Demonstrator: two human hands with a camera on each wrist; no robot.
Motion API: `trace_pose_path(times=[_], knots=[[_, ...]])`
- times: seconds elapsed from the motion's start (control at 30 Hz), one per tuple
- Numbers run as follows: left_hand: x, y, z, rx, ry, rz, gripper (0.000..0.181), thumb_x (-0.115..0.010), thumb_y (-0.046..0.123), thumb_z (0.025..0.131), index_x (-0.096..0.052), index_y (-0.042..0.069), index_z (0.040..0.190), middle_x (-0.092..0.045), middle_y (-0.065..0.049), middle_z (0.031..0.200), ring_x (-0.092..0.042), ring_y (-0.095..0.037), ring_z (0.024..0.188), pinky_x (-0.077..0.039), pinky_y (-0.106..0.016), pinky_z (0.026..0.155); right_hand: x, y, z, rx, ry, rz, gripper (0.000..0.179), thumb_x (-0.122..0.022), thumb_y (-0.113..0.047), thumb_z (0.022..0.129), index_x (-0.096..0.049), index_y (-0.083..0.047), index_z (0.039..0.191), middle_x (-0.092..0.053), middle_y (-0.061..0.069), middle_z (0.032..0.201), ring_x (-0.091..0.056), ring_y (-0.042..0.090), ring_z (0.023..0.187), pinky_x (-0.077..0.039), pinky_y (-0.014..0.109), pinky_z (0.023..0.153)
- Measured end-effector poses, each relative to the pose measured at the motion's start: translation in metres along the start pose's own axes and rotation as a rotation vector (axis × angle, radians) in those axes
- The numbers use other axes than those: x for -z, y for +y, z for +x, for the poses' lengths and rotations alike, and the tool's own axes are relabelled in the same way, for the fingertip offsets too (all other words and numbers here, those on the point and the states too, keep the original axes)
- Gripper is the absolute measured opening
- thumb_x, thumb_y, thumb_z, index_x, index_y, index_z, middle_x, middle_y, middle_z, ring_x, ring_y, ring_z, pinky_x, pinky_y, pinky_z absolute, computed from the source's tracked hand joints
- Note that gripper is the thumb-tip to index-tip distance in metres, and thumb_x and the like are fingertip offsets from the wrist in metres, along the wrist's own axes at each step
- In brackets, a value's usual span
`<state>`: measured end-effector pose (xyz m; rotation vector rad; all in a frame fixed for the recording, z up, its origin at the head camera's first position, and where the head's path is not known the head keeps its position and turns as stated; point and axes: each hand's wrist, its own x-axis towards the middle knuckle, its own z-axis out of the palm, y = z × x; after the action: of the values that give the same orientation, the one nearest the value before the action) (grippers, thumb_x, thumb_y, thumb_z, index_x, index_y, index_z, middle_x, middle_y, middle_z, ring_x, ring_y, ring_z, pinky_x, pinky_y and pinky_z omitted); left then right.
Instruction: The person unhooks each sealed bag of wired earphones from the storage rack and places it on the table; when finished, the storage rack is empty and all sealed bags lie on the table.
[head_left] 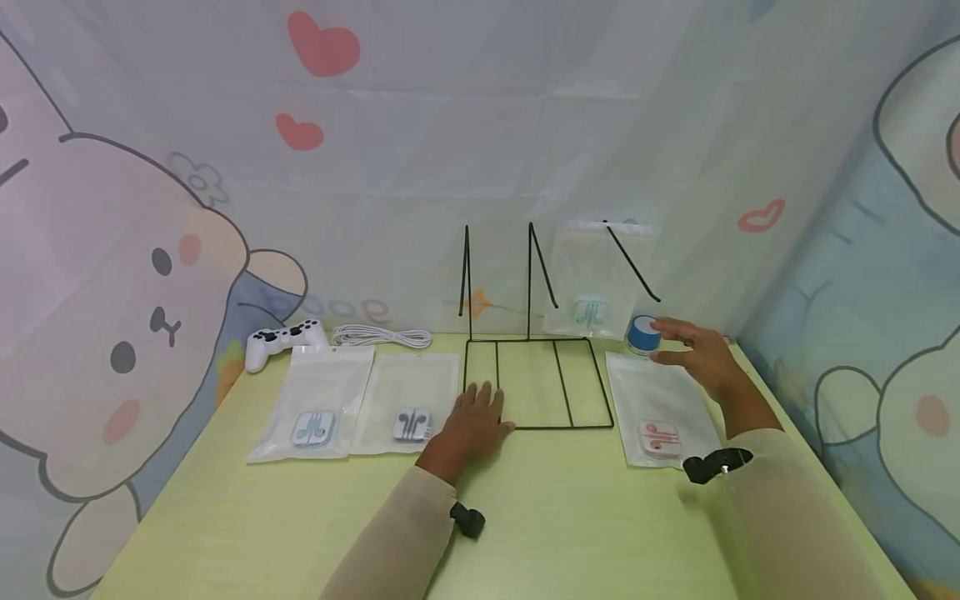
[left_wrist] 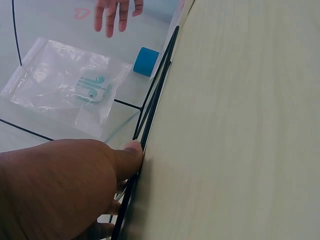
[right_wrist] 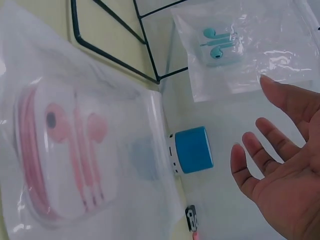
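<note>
A black wire rack [head_left: 571, 427] stands on the table with hooks rising at its back. My left hand [head_left: 474, 421] rests on its front left corner, fingers extended over the base; the left wrist view shows the thumb [left_wrist: 131, 156] against the wire. From the right hook hangs a clear bag [head_left: 600, 275] holding a teal earphone set [head_left: 591, 312]. My right hand [head_left: 697, 354], fingers spread and holding nothing, is just right of a small blue-topped cylinder [head_left: 643, 335]. Under that hand lies a bag [right_wrist: 135, 200] with a pink earphone set [right_wrist: 75, 150].
Left of the rack lie two more bags, one with a light blue earphone set [head_left: 312, 428], the other with a dark one [head_left: 412, 424]. Behind them are a white game controller [head_left: 285, 340] and a coiled white cable [head_left: 381, 336]. A printed curtain [head_left: 420, 150] closes the back.
</note>
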<state>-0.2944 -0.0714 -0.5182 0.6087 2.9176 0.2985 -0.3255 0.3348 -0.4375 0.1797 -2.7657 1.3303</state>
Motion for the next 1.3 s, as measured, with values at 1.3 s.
trace_pose_path(times=[1.3], knots=[[0.0, 0.0, -0.003, -0.014, 0.014, -0.016, 0.069, -0.044, 0.046, 0.117, -0.032, 0.006, 0.172, -0.025, -0.021, 0.181, -0.02, -0.045, 0.169, -0.023, -0.056, 0.138, -0.016, -0.047, 0.047, -0.013, 0.015, 0.393, 0.065, -0.08, -0.008, 0.099, -0.054, -0.001, 0.159, -0.035, 0.018, 0.176, -0.022, 0.037, 0.169, -0.021, 0.061, 0.138]])
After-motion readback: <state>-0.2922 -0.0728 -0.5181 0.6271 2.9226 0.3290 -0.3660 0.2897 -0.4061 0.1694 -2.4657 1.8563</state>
